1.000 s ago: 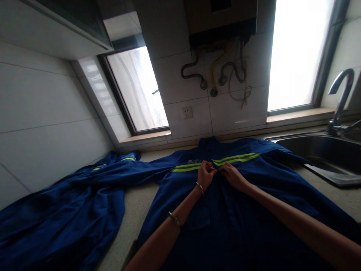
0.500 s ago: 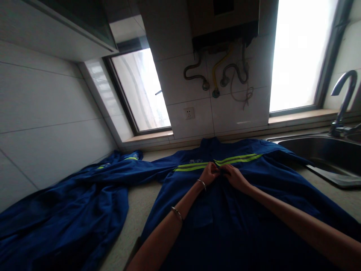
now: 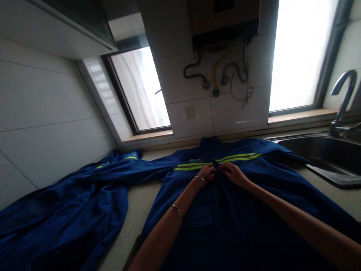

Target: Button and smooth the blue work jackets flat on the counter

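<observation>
A dark blue work jacket (image 3: 197,195) with yellow-green stripes across the chest lies spread front up, its collar toward the wall. At the middle of its front, just below the stripes, my left hand (image 3: 208,172) is closed on the left side of the front edge. Close beside it, my right hand (image 3: 232,174) pinches the other side of the front opening, where a small fold of cloth stands up. Whether a button or other fastener lies between the fingers is too dark to see. Bracelets circle my left wrist and forearm.
Another blue garment (image 3: 93,203) with striped cuffs lies rumpled on the left of the countertop (image 3: 141,203). To the right is a steel sink (image 3: 313,145) with a tap (image 3: 345,98). A heater (image 3: 225,22) with pipes hangs on the tiled wall between two windows.
My left hand has shifted slightly left and turned further over. The front edge of the jacket now lifts in a small peak by my right hand.
</observation>
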`<move>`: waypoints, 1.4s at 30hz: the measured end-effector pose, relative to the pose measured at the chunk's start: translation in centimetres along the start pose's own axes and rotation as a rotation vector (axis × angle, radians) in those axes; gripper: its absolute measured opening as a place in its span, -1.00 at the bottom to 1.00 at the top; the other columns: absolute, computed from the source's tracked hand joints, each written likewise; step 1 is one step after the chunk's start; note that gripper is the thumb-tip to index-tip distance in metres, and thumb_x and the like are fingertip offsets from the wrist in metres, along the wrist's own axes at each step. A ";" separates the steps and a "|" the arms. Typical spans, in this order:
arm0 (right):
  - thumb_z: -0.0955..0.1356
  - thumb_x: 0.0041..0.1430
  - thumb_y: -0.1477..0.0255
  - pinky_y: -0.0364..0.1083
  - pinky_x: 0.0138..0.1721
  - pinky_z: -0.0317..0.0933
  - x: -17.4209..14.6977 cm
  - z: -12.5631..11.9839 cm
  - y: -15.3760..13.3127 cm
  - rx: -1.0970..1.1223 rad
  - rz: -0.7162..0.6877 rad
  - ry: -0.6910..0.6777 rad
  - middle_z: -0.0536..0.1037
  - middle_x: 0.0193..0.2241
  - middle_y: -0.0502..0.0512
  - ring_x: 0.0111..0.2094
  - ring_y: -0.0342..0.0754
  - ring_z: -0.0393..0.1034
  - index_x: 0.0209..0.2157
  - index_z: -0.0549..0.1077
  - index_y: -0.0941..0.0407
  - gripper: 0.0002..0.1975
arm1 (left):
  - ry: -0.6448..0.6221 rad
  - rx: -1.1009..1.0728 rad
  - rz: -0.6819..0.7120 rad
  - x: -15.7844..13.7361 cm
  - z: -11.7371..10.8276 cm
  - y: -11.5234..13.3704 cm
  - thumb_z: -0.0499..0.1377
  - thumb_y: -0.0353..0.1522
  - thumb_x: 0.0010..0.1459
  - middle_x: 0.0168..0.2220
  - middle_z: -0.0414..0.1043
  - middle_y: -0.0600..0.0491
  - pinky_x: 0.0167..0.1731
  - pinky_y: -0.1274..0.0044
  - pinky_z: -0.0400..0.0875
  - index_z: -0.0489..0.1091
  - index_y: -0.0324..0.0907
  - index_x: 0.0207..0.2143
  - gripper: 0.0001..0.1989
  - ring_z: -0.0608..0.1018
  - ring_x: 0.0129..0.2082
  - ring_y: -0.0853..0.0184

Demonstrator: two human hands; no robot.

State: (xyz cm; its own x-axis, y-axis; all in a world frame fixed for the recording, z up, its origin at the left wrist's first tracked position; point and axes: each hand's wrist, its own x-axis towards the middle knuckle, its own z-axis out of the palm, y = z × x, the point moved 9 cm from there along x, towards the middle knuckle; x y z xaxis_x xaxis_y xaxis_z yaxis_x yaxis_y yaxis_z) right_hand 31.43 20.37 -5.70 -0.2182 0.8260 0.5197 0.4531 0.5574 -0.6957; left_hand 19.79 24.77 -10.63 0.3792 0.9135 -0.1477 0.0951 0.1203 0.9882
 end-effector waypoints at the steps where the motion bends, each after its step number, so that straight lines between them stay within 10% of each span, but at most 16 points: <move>1: 0.25 -0.03 0.55 -0.09 -0.19 0.22 -0.1 -0.1 -0.4 -0.007 -0.012 -0.002 0.45 -0.32 0.07 -0.29 -0.08 0.35 -0.32 0.48 0.14 -0.77 | 0.004 -0.004 -0.002 -0.2 0.0 0.0 0.10 -0.40 0.03 -0.72 0.08 0.29 -0.78 0.68 -0.04 0.27 -0.22 -0.29 -0.85 0.09 -0.84 0.57; 7: 0.35 -0.11 0.52 0.00 -0.05 0.13 -1.1 -0.6 -3.2 -0.229 -0.183 0.033 0.35 -0.22 0.11 -0.14 0.00 0.24 -0.33 0.48 0.10 -0.79 | 0.065 -0.026 -0.064 -1.3 -0.3 0.0 0.19 -0.45 -0.04 -0.63 0.22 0.25 -0.72 0.70 0.09 0.20 -0.27 -0.09 -0.58 0.21 -0.77 0.58; 11: 0.36 -0.10 0.49 0.04 -0.01 0.10 -1.2 -0.7 -3.3 -0.327 -0.188 0.017 0.33 -0.18 0.11 -0.09 0.02 0.20 -0.31 0.47 0.08 -0.78 | 0.267 0.379 0.153 -2.4 -1.8 2.3 0.16 -0.42 -0.01 -0.35 0.45 -0.03 -0.34 0.46 0.42 0.27 -0.25 -0.11 -0.64 0.51 -0.39 0.33; 15: 0.31 0.05 0.40 0.06 0.00 0.09 -0.9 -2.1 -2.3 -0.402 -0.102 0.074 0.37 -0.14 0.14 -0.06 0.04 0.21 -0.22 0.47 0.07 -0.77 | 0.340 0.899 0.386 -4.0 -1.3 3.9 0.18 -0.27 0.01 0.17 0.16 -0.14 0.17 0.15 -0.11 0.29 -0.17 0.01 -0.53 0.03 0.23 0.01; 23: 0.18 0.06 -0.09 0.46 0.05 -0.34 -2.5 0.0 3.3 -0.648 0.241 -0.215 0.05 0.22 0.23 0.22 0.39 -0.21 0.18 0.16 -0.09 -0.31 | 0.164 1.221 0.076 -3.2 -1.4 0.2 -0.11 0.01 0.14 0.31 -0.27 -0.04 -0.05 -0.23 -0.43 -0.03 0.03 0.24 -0.35 -0.24 0.24 -0.23; 34: 0.07 0.19 -0.01 0.48 0.05 -0.39 -1.8 -7.1 6.6 -0.768 0.294 -0.184 -0.05 0.27 0.18 0.25 0.34 -0.27 0.20 0.13 -0.10 -0.40 | 0.156 1.398 0.216 -5.4 -4.2 2.5 -0.10 0.00 0.15 0.29 -0.12 0.01 0.10 -0.04 -0.34 0.16 0.05 0.16 -0.44 -0.14 0.26 -0.11; 42: 0.06 0.15 -0.06 0.46 0.07 -0.37 -2.3 -6.5 9.9 -0.765 0.401 -0.266 -0.10 0.28 0.13 0.25 0.31 -0.26 0.23 0.05 -0.09 -0.34 | 0.063 1.361 0.083 -3.8 -6.2 0.3 -0.11 -0.01 0.17 0.31 -0.22 0.08 0.12 0.00 -0.32 -0.05 0.10 0.24 -0.40 -0.21 0.28 0.01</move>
State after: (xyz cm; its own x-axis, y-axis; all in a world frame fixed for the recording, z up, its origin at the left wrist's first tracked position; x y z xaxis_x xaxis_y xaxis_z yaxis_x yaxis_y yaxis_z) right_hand 42.04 23.45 -10.62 -0.0692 0.9914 0.1112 0.9685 0.0935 -0.2310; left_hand 12.65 23.71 -9.56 0.3893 0.9196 -0.0522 0.9113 -0.3764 0.1668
